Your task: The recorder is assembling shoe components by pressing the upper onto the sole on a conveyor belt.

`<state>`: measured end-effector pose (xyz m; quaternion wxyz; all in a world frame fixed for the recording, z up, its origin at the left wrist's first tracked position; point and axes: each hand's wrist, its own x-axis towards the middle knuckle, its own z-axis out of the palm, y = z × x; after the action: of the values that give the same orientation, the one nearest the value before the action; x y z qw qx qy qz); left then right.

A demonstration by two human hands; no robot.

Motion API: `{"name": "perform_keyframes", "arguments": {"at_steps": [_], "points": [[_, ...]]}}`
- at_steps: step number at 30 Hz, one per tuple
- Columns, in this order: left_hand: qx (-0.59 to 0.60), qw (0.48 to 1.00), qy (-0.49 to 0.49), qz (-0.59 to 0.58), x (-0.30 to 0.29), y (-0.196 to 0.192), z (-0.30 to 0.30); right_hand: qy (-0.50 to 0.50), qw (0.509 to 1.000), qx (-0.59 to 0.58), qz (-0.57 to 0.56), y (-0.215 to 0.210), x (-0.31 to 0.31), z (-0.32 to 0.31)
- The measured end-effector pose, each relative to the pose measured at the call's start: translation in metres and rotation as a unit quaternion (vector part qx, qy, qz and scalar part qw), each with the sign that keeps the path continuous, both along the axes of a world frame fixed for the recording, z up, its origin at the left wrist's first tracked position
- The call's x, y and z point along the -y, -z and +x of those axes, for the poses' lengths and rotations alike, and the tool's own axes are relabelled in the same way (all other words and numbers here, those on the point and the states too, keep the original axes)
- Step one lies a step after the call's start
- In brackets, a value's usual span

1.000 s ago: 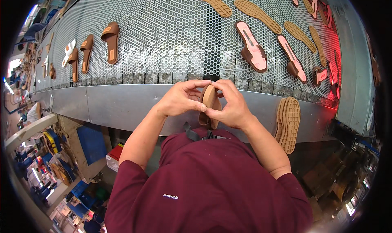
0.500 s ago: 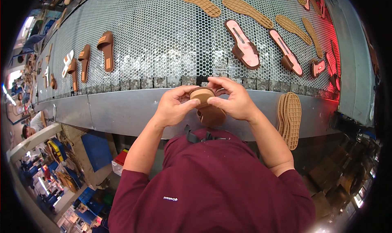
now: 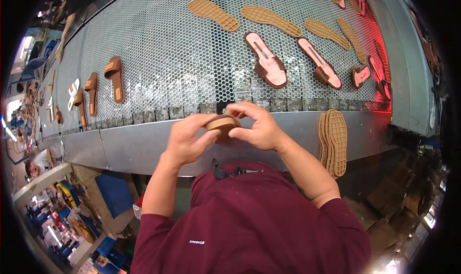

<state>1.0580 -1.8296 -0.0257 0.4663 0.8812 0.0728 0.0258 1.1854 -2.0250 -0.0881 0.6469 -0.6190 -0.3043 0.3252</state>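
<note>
- Far left on the grey honeycomb-mesh belt [image 3: 168, 58] there's a white strappy sandal [image 3: 73, 94], with a few brown open-toed slides with orange-tan patches [image 3: 115, 82] around it. They're right side up, probably so the uppers don't get squashed.
- Next over is the left hand [image 3: 186, 138], a bit blurry. Its grip is closed on the left side of the brown sandal with a smooth tan rounded end [image 3: 221, 125], thumb near, fingers mostly hidden behind.
- That sandal sits right between the two grips, over the smooth grey metal surface [image 3: 132, 147] and close to the body. The tan end faces up at the wearer, my guess is so the edge is easy to see.
- Right hand [image 3: 260, 131]: grip looks clamped on the sandal's right side too, thumb on the near edge, forefinger arched up. Two-sided hold probably keeps it from twisting.
- Beyond, tan waffle-tread soles [image 3: 271, 19] lie tread up on the belt, near brown slides with pink insoles [image 3: 270, 65]. Looks like they're spread out so nothing overlaps.
- Far right, a stack of tan grid-tread soles [image 3: 338, 142] overhangs the metal surface, likely parked there to stay within reach.
</note>
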Motion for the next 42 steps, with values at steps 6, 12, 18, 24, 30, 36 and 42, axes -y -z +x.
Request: {"name": "perform_keyframes", "arguments": {"at_steps": [6, 12, 18, 24, 30, 36, 42], "points": [[0.096, 0.957, -0.079, 0.263, -0.06, 0.021, -0.016, 0.321, 0.916, -0.083, -0.225, 0.08, 0.066, 0.052], [-0.092, 0.969, -0.229, -0.03, -0.047, 0.161, 0.009, 0.311, 0.879, 0.011, -0.361, 0.124, 0.062, 0.118], [-0.172, 0.928, -0.222, -0.247, 0.003, 0.206, 0.159, 0.23, 0.914, -0.15, -0.299, 0.158, 0.04, 0.143], [-0.256, 0.925, -0.073, -0.272, 0.034, 0.205, 0.216, 0.228, 0.936, -0.162, -0.213, 0.162, 0.05, 0.125], [-0.257, 0.952, -0.109, -0.127, 0.049, 0.191, 0.217, 0.216, 0.94, -0.178, -0.198, 0.136, 0.047, 0.121], [-0.163, 0.958, -0.171, -0.164, 0.071, 0.164, 0.191, 0.288, 0.923, -0.037, -0.252, 0.119, 0.03, 0.099], [-0.107, 0.923, -0.192, -0.316, 0.072, 0.128, 0.157, 0.238, 0.951, 0.004, -0.2, 0.072, 0.035, 0.087]]}}
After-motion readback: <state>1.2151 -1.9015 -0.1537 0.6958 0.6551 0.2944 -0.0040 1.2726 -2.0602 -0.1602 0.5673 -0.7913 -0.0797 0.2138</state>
